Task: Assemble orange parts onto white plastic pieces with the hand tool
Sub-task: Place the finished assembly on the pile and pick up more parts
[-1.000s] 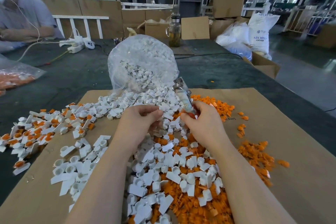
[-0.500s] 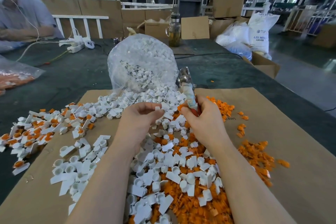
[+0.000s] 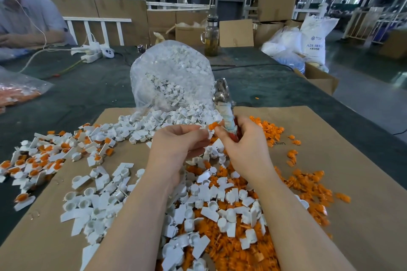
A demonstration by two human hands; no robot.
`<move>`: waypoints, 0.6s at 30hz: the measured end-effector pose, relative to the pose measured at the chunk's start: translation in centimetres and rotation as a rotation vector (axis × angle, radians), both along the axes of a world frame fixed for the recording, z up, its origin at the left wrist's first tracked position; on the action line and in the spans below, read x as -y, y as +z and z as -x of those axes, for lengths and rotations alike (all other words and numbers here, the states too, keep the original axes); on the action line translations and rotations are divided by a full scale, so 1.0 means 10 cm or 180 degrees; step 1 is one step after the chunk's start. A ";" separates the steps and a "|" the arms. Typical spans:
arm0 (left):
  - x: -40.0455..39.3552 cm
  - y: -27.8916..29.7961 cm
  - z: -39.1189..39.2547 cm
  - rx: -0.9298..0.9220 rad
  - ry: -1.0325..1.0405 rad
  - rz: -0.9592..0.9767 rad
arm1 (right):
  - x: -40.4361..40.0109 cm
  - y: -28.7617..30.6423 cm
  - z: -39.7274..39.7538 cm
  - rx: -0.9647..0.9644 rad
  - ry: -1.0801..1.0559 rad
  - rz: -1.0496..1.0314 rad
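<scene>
Far out to the left of my fingers, a clear bag of orange parts [image 3: 15, 94] lies on the dark counter [image 3: 88, 92], with a seated person [image 3: 26, 17] behind it and a white power strip [image 3: 92, 54] a little nearer. Closer in on that side sits a heap of white pieces with orange already fitted [image 3: 41, 158], spilling off the edge of the brown cardboard sheet [image 3: 330, 138]. Below my left fingers, loose white plastic pieces [image 3: 99, 200] are scattered over the cardboard. Now my left hand [image 3: 176, 147]: fingers curled in tight, pinching a small white piece [image 3: 206, 134] at the tips. Just beyond the fingers stands a big clear bag of white pieces [image 3: 171, 72], its mouth open toward me and spilling. Right between both sets of fingertips, a single orange part [image 3: 213, 126], touching the white piece; I cannot tell which fingers actually bear it. My right hand [image 3: 246, 145] is wrapped around the hand tool [image 3: 224, 105], handle in the fist, the shiny metal head sticking up and away above the fingers. Beneath both wrists, white pieces lie mixed over a thick bed of loose orange parts [image 3: 308, 182], which trails off right of my right fingers. Far beyond, a glass jar [image 3: 211, 37] and a white sack [image 3: 313, 37].
</scene>
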State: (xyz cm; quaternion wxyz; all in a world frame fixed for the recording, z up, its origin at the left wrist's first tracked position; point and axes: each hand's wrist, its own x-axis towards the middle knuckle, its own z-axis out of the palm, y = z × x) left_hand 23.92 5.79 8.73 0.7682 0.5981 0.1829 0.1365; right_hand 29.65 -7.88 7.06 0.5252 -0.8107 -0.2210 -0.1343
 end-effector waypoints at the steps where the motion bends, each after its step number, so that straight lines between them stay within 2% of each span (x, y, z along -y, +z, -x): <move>1: 0.01 0.00 0.00 0.0023 -0.0019 0.0015 | 0.00 0.00 0.01 0.0013 0.0004 0.0001; 18: 0.08 0.02 0.02 0.0208 0.0041 -0.0424 | 0.00 -0.03 0.05 0.0633 -0.0162 0.0230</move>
